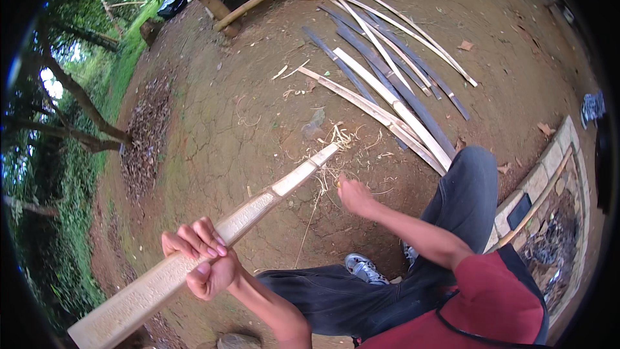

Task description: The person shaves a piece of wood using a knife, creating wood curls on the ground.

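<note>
A long split bamboo slat runs slantwise from the lower left toward the middle, its pale inner face up. My left hand is closed around its wider near part, with fingers over the top. Its narrow far end sits by a heap of thin curled shavings on the ground. My right hand is closed just right of that far end, apart from the slat. A bit of yellow shows at its fingers; the rest of what it holds is hidden.
Several bamboo strips, pale and dark, lie on the dirt ahead. A stone-edged fire pit with a phone on its rim is at the right. A bamboo bench stands at the back, trees at the left.
</note>
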Motion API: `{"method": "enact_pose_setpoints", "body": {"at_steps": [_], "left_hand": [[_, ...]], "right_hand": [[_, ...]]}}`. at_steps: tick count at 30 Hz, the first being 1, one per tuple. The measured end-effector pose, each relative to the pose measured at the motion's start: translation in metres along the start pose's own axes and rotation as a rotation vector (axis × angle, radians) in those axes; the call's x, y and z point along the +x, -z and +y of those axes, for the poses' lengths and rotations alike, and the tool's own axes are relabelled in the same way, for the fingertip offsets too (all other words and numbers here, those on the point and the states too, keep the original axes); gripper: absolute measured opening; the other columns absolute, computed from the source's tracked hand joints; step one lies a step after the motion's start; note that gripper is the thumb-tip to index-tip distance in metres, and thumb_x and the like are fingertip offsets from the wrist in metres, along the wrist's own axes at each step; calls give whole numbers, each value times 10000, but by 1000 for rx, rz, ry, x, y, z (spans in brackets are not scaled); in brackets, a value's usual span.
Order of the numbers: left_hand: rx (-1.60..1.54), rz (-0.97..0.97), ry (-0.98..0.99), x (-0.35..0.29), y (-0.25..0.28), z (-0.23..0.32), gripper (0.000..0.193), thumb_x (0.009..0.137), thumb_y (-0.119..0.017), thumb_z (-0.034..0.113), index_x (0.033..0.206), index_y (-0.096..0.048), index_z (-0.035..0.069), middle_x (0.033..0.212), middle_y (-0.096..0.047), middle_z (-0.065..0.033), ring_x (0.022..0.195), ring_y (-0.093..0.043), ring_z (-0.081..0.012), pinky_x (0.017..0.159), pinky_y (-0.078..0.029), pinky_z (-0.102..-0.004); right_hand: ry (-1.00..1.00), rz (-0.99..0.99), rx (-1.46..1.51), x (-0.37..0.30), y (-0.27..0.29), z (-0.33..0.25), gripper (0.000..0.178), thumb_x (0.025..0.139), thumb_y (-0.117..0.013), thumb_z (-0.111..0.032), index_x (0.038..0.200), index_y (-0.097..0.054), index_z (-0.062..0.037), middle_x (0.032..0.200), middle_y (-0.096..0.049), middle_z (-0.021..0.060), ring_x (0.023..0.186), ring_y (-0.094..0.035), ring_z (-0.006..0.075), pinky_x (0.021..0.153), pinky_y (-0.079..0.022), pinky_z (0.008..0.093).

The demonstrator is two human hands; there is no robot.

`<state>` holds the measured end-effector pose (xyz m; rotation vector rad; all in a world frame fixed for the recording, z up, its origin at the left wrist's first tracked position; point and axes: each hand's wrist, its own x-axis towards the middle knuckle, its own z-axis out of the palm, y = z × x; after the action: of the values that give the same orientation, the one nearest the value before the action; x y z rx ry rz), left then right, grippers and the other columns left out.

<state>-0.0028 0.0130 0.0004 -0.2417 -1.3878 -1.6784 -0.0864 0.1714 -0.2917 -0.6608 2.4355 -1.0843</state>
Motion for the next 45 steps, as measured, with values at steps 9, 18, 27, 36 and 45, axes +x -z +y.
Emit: {"method": "enact_pose_setpoints", "body": {"at_steps": [9,18,27,36,45], "left_hand": [[69,58,63,6,-12,7,258,481,-439,104,701,-305,84,564,-331,-42,469,-315,-120,466,-305,-217],[67,78,8,5,3,3,261,473,-415,93,704,-296,85,566,-327,-29,468,-309,-103,475,-314,-217],[84,104,2,-1,1,6,259,477,-411,84,711,-302,84,556,-342,-30,467,-318,-104,455,-312,-216],[46,228,-30,11,39,1,209,514,-403,84,691,-291,80,568,-302,-38,480,-290,-114,435,-276,-191],[111,208,-99,-12,35,1,157,565,-393,86,678,-285,89,566,-299,-39,481,-285,-114,428,-256,-202]], "right_hand": [[15,-168,142,-13,26,-74,213,930,-459,-143,1016,-450,52,628,-602,201,561,-616,371,529,-492,473],[61,-230,158,-19,53,-118,252,941,-406,-140,1062,-487,66,658,-613,210,630,-642,348,564,-525,450],[-19,-155,200,-2,14,-69,198,926,-476,-148,993,-447,36,606,-607,180,538,-616,369,511,-507,467],[123,-29,64,-1,12,-99,207,913,-495,-155,1017,-416,6,639,-614,234,655,-639,421,579,-514,521],[-109,-160,97,-20,24,-104,225,914,-487,-160,1032,-450,28,636,-605,234,602,-621,423,566,-500,514]]}}
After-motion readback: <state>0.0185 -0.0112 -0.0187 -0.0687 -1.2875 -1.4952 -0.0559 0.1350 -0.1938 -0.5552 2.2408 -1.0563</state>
